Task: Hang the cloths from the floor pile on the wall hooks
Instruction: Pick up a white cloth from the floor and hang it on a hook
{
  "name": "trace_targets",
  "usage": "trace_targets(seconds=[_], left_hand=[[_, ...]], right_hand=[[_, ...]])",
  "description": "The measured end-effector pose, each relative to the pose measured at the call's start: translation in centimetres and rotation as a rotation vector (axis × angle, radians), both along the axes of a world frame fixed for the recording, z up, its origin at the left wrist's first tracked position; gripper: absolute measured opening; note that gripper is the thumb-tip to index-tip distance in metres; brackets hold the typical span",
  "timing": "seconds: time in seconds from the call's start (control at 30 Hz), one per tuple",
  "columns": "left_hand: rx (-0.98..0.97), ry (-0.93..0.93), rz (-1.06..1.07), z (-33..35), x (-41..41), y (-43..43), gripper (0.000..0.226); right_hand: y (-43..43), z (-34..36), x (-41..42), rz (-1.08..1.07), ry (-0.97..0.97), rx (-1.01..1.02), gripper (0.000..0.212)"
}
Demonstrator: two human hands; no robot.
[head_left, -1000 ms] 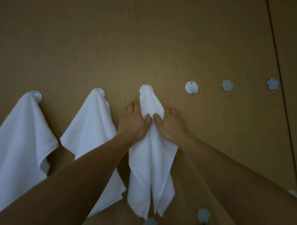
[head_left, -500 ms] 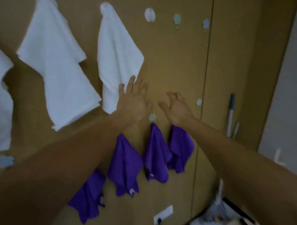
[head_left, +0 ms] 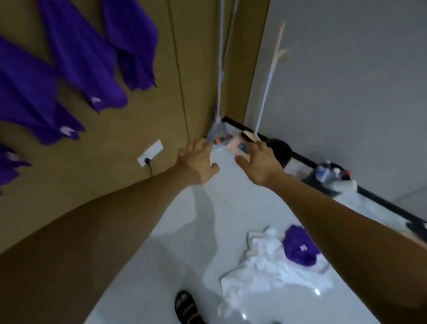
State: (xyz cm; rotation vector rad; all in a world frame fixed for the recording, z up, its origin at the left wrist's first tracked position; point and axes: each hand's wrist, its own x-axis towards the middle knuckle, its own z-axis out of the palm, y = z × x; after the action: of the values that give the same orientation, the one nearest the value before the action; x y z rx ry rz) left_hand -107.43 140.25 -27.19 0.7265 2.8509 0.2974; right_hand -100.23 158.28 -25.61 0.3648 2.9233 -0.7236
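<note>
From the head view, I see both hands stretched out over the pale floor, holding nothing. The left hand [head_left: 197, 162] is spread with fingers straight, and the right hand [head_left: 259, 163] is spread the same way just beside it. The floor pile [head_left: 258, 270] lies nearer to me than either hand and off to the right, under the right forearm. It is a crumpled white heap sprawling roughly left to right, with a purple cloth [head_left: 299, 248] on its far right part. I judge the right hand the closer one for the pick-up. Hung purple cloths [head_left: 80, 57] are on the brown wall at far left; I can see no hooks.
</note>
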Motion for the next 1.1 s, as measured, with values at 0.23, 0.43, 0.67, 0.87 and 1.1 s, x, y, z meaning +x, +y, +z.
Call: trace_targets(seconds=[0.23, 0.43, 0.67, 0.87, 1.1], left_hand=[[-0.050, -0.332, -0.116, -18.1, 13.4, 13.0, 0.069], [-0.044, -0.452, -0.134, -34.7, 20.4, 15.2, 0.060], [-0.181, -0.561, -0.127, -57.1, 23.1, 14.6, 0.056], [-0.199, -0.662, -0.071, -70.5, 25.4, 12.0, 0.066], [-0.173, -0.851, 0.081, -71.1, 27.0, 7.7, 0.083]], right_hand=[[10.3, -16.5, 14.7, -0.167, -0.268, -0.097, 0.062], [12.7, -34.3, 23.2, -0.220, -0.495, -0.189, 0.061], [12.4, -58.5, 26.4, -0.215, -0.616, -0.221, 0.062], [11.2, -73.8, 26.9, -0.173, -0.651, -0.130, 0.066], [8.7, -73.6, 27.8, -0.111, -0.680, 0.080, 0.014]])
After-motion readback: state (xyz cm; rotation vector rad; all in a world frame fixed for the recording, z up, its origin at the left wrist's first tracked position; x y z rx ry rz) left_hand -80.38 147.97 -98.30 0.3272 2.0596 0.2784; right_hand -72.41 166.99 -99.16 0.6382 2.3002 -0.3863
